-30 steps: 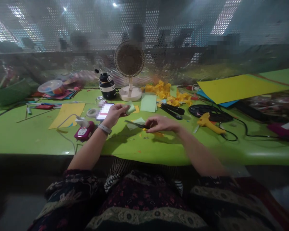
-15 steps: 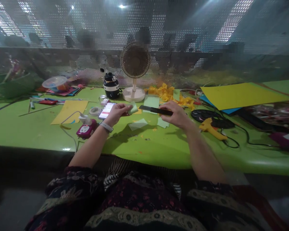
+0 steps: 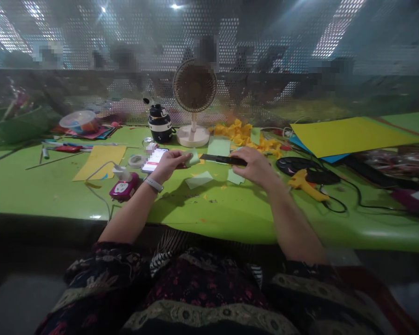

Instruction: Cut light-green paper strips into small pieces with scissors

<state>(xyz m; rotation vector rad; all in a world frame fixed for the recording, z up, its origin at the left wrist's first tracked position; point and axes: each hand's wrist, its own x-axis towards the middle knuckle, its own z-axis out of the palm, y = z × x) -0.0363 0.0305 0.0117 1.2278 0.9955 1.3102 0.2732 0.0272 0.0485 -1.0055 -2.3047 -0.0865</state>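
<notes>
My left hand (image 3: 168, 164) pinches a small folded piece of pale green paper (image 3: 192, 158) above the green table (image 3: 49, 195). To its right, my right hand (image 3: 254, 165) grips a black stapler (image 3: 219, 159), whose front end points left at the paper. More pale green paper pieces (image 3: 199, 179) lie on the table under and between my hands. A larger pale green sheet (image 3: 219, 147) lies just behind.
A phone (image 3: 154, 159), tape roll (image 3: 137, 161) and pink plug adapter (image 3: 122, 190) lie left of my hands. Behind stand a small fan (image 3: 194, 100) and black bottle (image 3: 159, 124). Yellow paper flowers (image 3: 246, 135), a yellow glue gun (image 3: 304, 181) and yellow card (image 3: 349, 135) are at right.
My right hand put down the scissors at the table's front, moved back and right, and picked up the black stapler. It now holds it close to the paper in my left hand.
</notes>
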